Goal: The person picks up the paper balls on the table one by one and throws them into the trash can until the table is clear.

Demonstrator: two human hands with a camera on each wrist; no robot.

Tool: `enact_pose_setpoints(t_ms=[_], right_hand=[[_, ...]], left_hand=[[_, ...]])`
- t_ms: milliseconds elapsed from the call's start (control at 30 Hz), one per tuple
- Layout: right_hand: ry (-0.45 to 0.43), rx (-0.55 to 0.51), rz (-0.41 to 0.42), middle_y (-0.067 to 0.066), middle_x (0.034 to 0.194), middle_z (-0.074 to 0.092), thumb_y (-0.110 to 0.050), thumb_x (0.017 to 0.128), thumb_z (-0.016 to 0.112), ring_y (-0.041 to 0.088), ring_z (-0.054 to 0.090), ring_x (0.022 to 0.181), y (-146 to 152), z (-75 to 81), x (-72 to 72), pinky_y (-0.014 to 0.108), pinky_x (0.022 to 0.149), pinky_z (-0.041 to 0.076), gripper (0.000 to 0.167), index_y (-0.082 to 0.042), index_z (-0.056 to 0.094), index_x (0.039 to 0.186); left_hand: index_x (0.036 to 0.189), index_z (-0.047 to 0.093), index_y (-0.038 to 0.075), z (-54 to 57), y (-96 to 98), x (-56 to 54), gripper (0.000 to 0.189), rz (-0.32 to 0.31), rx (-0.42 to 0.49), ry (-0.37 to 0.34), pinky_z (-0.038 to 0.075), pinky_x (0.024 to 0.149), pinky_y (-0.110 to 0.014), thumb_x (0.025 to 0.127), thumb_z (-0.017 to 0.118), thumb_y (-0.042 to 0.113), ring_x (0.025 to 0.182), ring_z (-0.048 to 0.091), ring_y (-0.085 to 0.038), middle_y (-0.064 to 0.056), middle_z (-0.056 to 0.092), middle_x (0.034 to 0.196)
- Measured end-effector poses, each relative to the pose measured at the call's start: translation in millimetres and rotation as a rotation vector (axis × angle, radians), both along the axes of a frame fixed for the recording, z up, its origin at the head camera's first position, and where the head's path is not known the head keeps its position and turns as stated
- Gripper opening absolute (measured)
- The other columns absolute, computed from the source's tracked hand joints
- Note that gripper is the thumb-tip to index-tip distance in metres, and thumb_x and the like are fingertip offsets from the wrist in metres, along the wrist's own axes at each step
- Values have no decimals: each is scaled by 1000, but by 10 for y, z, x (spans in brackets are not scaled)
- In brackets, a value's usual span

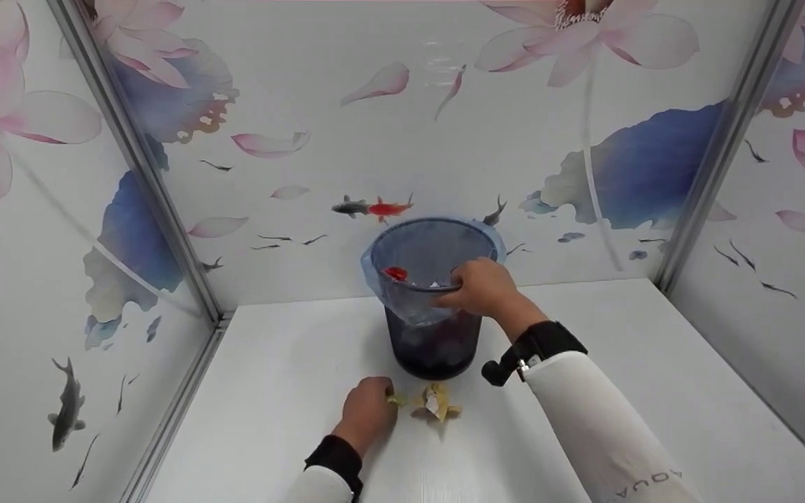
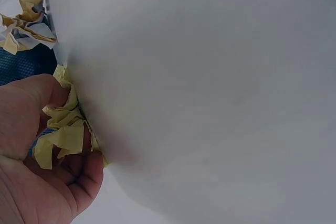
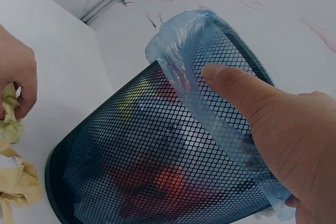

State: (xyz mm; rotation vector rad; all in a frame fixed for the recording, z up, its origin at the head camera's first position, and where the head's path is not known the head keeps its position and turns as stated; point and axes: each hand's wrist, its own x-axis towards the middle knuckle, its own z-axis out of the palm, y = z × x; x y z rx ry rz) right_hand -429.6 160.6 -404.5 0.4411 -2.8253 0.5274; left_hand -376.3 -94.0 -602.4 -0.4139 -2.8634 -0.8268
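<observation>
A dark mesh waste bin lined with a thin blue plastic bag stands at the back of the white table. My right hand grips its near rim, the thumb lying over the bag on the outside in the right wrist view. In front of the bin, my left hand holds a crumpled piece of yellow-green paper between thumb and fingers, low at the tabletop. Just right of it lies another crumpled paper, tan outside and white inside.
Inside the bin, red scraps and other colourful rubbish show through the mesh. White panels printed with flowers and fish enclose the table at the back and sides, joined by metal corner posts.
</observation>
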Motion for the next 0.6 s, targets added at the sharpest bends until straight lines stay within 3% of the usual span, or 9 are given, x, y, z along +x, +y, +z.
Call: enact_pose_setpoints(t_ms=[167,333,600], right_hand=[[24,6,18,-8,51,30,-60,77,82,12,36,50,7,-3,-1,29,48,28,61,-20,45,50],[7,8,9,-8,51,31,-61,76,82,12,37,49,12,8,-6,29,49,29,62,-20,44,51],[-22,-10,3,-8,52,35,-59,77,83,13,41,50,-4,12,2,29,49,32,58,-20,48,53]], left_hand=[[79,67,10,-1,-6,35,11,-14,-3,19,48,61,-36,80,65,-1,67,58,-17,-4,67,79],[81,68,9,68,-17,77,10,-30,-20,18,50,64,-36,80,67,0,71,60,-18,-5,67,81],[86,68,9,109,-66,86,12,-64,-27,32,48,64,-32,79,67,-1,71,55,-14,-2,61,83]])
